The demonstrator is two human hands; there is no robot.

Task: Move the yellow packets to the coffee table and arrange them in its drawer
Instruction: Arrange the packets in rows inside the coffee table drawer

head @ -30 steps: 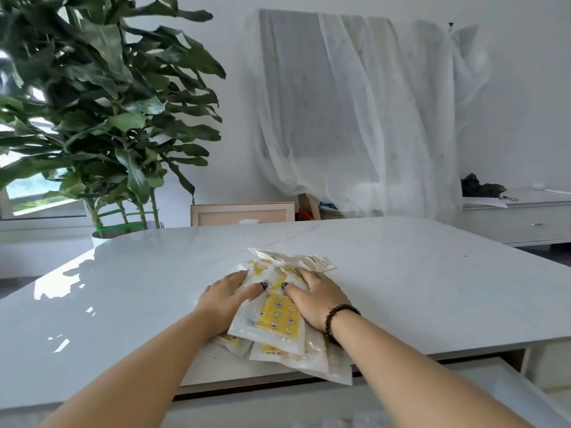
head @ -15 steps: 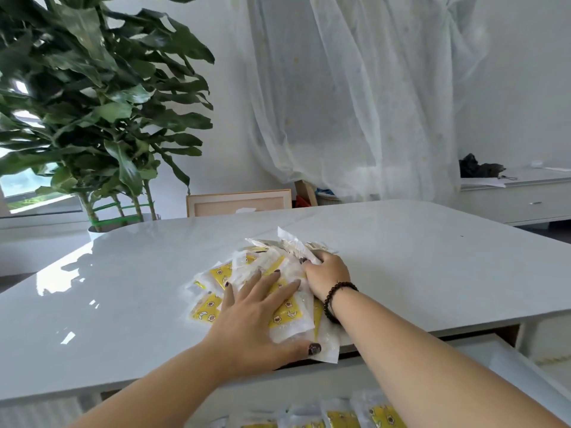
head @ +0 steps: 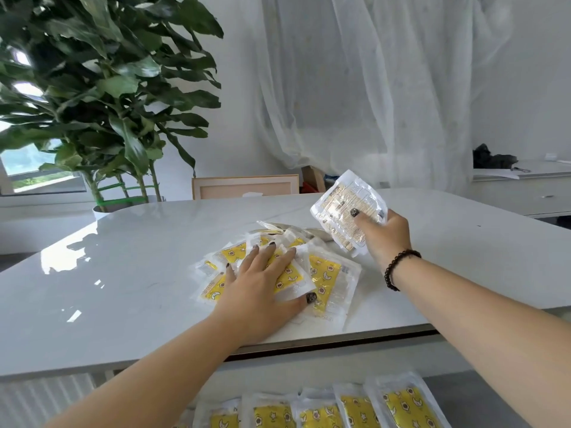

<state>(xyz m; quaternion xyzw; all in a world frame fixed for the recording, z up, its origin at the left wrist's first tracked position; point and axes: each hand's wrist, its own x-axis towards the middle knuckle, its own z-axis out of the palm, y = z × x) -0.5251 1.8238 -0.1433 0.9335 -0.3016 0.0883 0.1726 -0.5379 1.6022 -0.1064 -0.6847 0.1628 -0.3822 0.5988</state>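
Yellow packets (head: 321, 274) lie fanned in a loose, overlapping pile on the white coffee table (head: 123, 273), close to its near edge, and that pile is the landmark for everything else. The person's left hand (head: 262, 285) lies flat on top of the pile, fingers straight and spread, pressing the packets down so they do not slide. The right hand (head: 381, 233) is raised just to the right of the pile and above it, gripping a single packet (head: 346, 211) with the thumb across its printed back and the other fingers behind; that packet is clear of the tabletop and turned so its yellow face points away from me.

Below the pile, past the table's near edge, the open drawer (head: 457, 393) shows a row of packets (head: 327, 412) already laid side by side, yellow faces up, slightly overlapping like tiles.

I judge the carrying to the table to be finished and the arranging well under way: one packet is being taken off the pile for the drawer while many wait.

The next move, as I see it, calls for turning the lifted packet yellow side up and bringing it down past the table edge to join the row. Where the row has room I cannot tell, since its ends run out of view. The film looks slippery, so the left hand's hold on the pile matters.
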